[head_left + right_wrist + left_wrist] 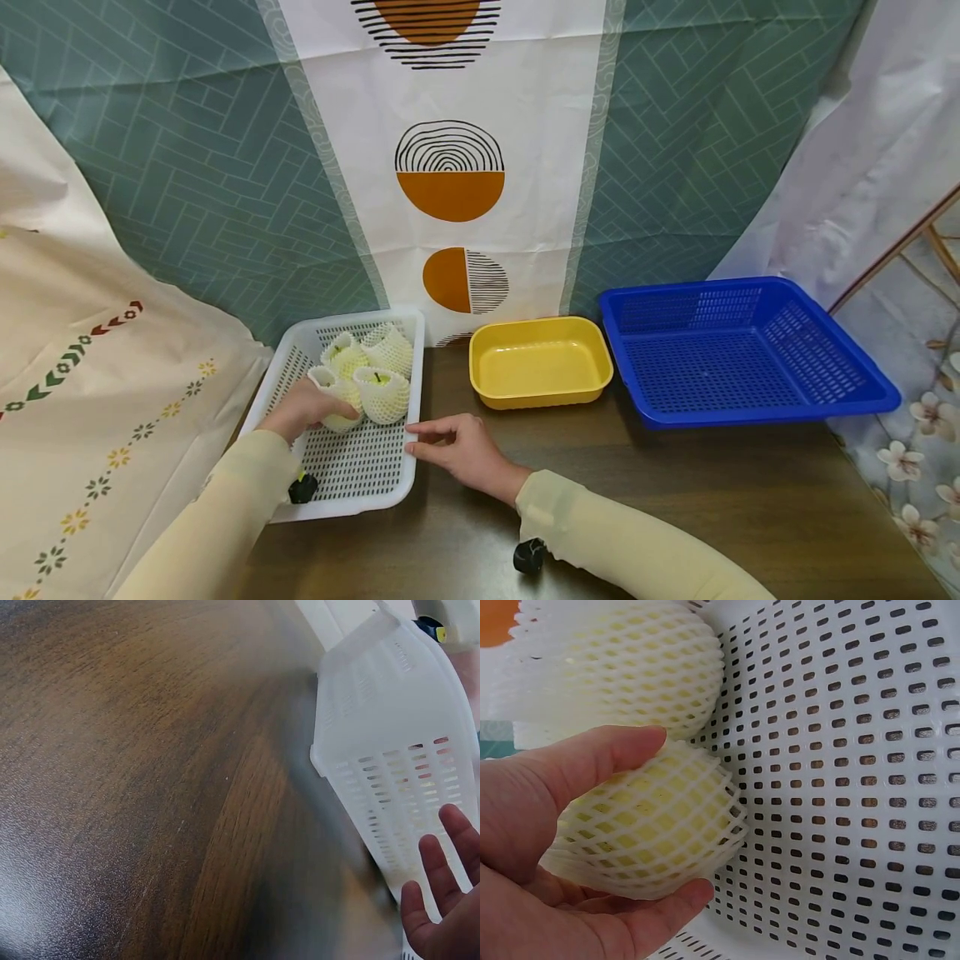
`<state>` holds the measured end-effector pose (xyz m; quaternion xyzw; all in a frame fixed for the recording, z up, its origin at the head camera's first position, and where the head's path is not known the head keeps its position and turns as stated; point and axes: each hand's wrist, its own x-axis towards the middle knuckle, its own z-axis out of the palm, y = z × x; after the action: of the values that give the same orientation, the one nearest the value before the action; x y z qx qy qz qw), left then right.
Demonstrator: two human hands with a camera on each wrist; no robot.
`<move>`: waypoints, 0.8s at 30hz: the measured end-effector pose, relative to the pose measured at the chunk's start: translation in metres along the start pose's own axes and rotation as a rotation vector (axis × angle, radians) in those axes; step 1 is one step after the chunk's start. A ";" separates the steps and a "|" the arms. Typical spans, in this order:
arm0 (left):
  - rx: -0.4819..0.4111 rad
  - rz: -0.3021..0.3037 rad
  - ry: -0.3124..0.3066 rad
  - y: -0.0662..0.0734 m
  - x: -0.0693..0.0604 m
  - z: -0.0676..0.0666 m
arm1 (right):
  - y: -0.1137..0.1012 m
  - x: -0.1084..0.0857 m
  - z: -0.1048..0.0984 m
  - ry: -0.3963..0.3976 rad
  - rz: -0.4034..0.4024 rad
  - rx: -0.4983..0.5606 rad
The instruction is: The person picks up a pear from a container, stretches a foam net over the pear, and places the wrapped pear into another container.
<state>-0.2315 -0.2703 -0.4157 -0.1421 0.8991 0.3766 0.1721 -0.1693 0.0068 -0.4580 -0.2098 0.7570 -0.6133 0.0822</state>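
Note:
In the head view, a white basket (415,350) holds several round yellow-green fruits in white foam nets. My left hand (311,408) reaches into it and grips the nearest left netted fruit (342,408). The left wrist view shows thumb and fingers on opposite sides of that fruit (652,817), which sits at the basket's slotted floor. Another netted fruit (652,667) lies beside it. My right hand (468,454) is at the basket's right side, fingertips at the wall and rim. In the right wrist view its fingers (442,881) are extended and spread before the outer wall.
A yellow tray (540,396) stands right of the white basket, against the patterned cloth backdrop (480,83). Farther right is a blue basket (750,410). All stand on a dark wooden table (600,467). Black straps are around both wrists.

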 end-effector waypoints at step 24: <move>0.049 0.011 0.025 0.045 -0.012 -0.030 | 0.001 0.009 -0.013 -0.112 0.016 -0.031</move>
<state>-0.2439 -0.2603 -0.3627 -0.1374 0.9109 0.3537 0.1622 -0.1829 0.0142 -0.4550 -0.2391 0.7622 -0.5882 0.1260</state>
